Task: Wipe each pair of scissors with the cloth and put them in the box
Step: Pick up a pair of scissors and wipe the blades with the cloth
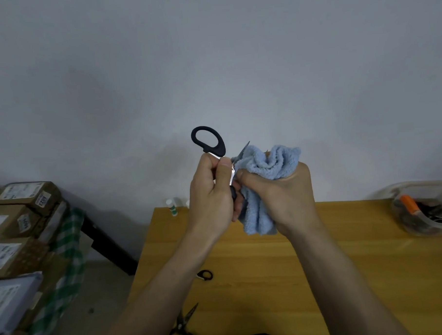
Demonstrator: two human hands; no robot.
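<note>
The left hand was curled tight around a pair of black-handled scissors, held up above the wooden table. The right hand squeezed a fluffy blue cloth around the blade. A clear plastic box sat at the table's far right. A cardboard box on the left had a sticker reading "6023".

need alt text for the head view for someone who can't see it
The left hand holds black-handled scissors while the right hand wipes the blade with a blue cloth. More scissors lie on the wooden table below.
</note>
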